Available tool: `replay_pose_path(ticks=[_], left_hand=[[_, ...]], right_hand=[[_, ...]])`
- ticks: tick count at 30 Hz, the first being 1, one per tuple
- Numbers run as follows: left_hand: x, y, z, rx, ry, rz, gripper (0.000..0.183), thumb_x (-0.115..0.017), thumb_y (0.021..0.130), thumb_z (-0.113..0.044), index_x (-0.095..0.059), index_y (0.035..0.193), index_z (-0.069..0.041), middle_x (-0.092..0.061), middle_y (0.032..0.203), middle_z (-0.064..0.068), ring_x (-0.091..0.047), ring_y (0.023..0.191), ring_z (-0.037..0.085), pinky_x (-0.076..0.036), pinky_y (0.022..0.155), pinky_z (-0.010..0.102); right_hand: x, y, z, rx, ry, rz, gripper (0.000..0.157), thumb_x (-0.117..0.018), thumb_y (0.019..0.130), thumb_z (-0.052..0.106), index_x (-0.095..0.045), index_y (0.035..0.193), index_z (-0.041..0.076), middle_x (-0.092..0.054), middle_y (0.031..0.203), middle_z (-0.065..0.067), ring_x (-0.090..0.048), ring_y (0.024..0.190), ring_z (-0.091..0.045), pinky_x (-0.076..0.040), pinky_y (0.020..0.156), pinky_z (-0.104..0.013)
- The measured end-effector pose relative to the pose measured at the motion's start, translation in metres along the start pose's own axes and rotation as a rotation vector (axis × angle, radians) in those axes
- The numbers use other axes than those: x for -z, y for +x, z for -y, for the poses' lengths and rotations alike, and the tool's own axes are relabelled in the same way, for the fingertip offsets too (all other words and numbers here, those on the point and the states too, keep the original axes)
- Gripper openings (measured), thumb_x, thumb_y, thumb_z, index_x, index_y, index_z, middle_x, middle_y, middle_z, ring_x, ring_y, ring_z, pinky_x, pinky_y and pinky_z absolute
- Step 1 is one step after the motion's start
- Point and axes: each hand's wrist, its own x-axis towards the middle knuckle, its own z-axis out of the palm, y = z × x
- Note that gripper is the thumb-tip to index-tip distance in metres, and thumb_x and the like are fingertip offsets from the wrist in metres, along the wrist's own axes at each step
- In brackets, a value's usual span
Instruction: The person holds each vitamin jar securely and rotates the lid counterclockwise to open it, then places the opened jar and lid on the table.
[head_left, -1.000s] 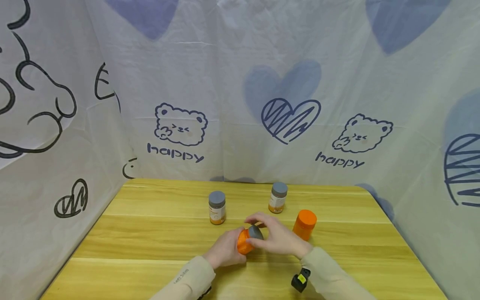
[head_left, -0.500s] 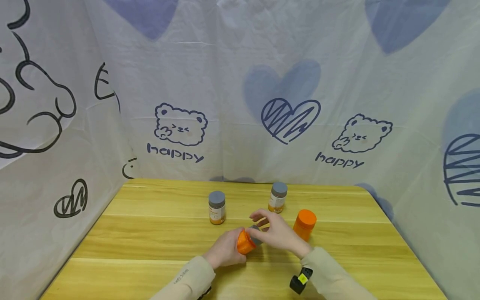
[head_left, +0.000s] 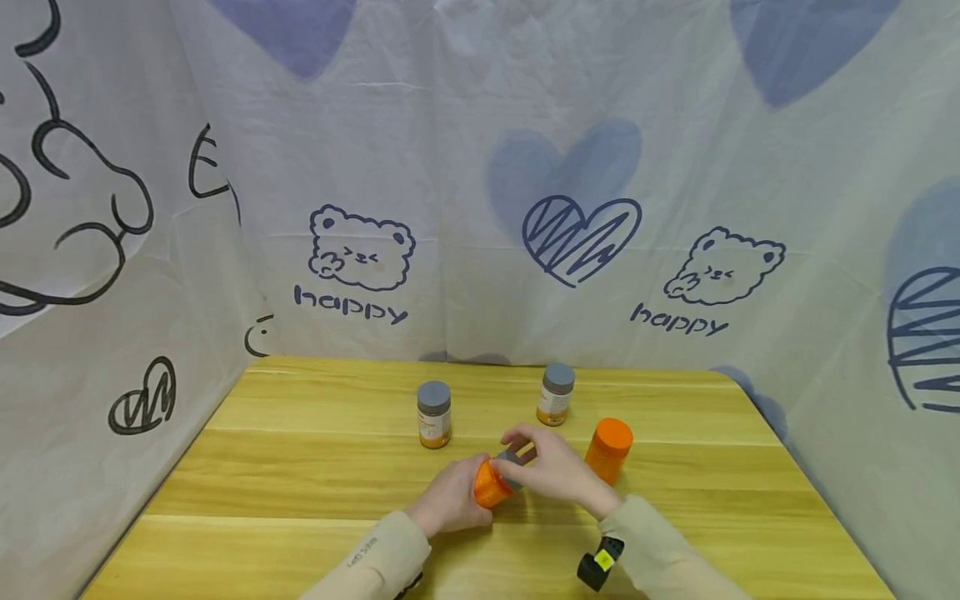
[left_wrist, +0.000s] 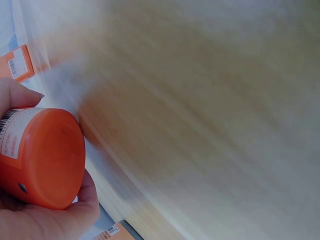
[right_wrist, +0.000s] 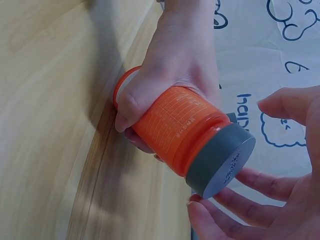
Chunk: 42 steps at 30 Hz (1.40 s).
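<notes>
My left hand (head_left: 452, 497) wraps round an orange bottle (head_left: 491, 486) with a grey cap (right_wrist: 222, 160), holding it tilted above the table. In the left wrist view the bottle's round base (left_wrist: 56, 159) faces outward, with thumb and fingers on either side. My right hand (head_left: 551, 467) is at the cap, its fingers spread loosely round it. The right wrist view shows fingertips right at the cap's lower edge, while one digit (right_wrist: 285, 103) stands off from it.
Two bottles with grey caps and white labels stand behind the hands, a left one (head_left: 434, 415) and a right one (head_left: 556, 395). An orange bottle with an orange cap (head_left: 611, 450) stands beside my right wrist. A printed cloth (head_left: 465, 208) hangs behind the wooden table (head_left: 300, 467).
My right hand has turned at the cap, its thumb moving up and its fingers loosening and shifting slightly right. My left hand keeps the bottle in the same place.
</notes>
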Motion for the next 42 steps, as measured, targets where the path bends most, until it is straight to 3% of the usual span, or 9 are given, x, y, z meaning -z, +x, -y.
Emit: replay_pose_path(ticks=[18, 42], left_hand=[[0.0004, 0.0018, 0.0002, -0.007, 0.014, -0.004, 0.048, -0.081, 0.064, -0.003, -0.058, 0.105, -0.012, -0.063, 0.088, -0.003, -0.052, 0.073, 0.003, -0.046, 0.068, 0.021], [-0.0002, 0.0014, -0.0007, 0.018, 0.02, 0.007, 0.048, -0.082, 0.065, -0.004, -0.057, 0.105, -0.013, -0.061, 0.088, -0.003, -0.052, 0.073, 0.005, -0.046, 0.068, 0.022]], right_hand=[[-0.002, 0.0027, 0.0001, -0.037, -0.033, 0.034, 0.04, -0.07, 0.09, 0.043, -0.066, 0.113, 0.011, -0.069, 0.104, -0.006, -0.064, 0.084, -0.018, -0.054, 0.069, -0.028], [-0.0028, 0.0036, -0.0041, -0.036, -0.064, 0.04, 0.036, -0.073, 0.089, 0.042, -0.068, 0.11, 0.013, -0.067, 0.098, -0.003, -0.061, 0.081, -0.015, -0.052, 0.07, -0.028]])
